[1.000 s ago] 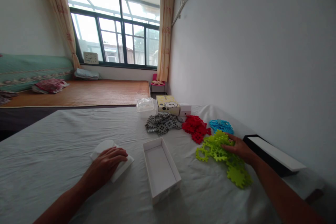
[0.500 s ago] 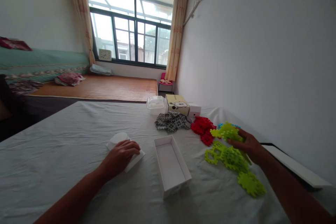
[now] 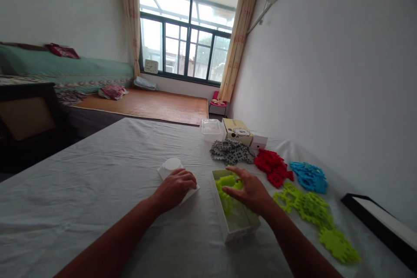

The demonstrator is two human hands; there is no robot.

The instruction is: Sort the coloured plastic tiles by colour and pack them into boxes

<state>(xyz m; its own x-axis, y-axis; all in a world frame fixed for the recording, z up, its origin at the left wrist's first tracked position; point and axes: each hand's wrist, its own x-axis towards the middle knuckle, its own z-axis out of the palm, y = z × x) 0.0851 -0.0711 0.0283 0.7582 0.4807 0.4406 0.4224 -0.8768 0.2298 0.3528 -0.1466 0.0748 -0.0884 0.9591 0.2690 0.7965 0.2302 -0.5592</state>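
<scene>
My left hand [image 3: 178,186] lies over a white piece with a raised round part [image 3: 172,164], its fingers curled round the right edge; the palm hides the middle of it. My right hand [image 3: 249,189] is over the open white box [image 3: 237,225], thumb and fingers apart. Beneath it, lime-green interlocking plastic pieces [image 3: 227,204] lie inside the box, partly hidden by the fingers. More green pieces [image 3: 312,210] are spread on the cloth to the right of the box.
Piles of grey pieces [image 3: 232,152], red pieces [image 3: 273,167] and blue pieces [image 3: 309,177] lie behind and right of the box. A clear plastic container [image 3: 211,128] and a yellow carton [image 3: 237,131] stand at the back. A black-edged white panel [image 3: 381,223] lies far right.
My right hand has moved left from the green pile to the white box and let go of green pieces inside it. My left hand stays on the white piece. The view has turned left.
</scene>
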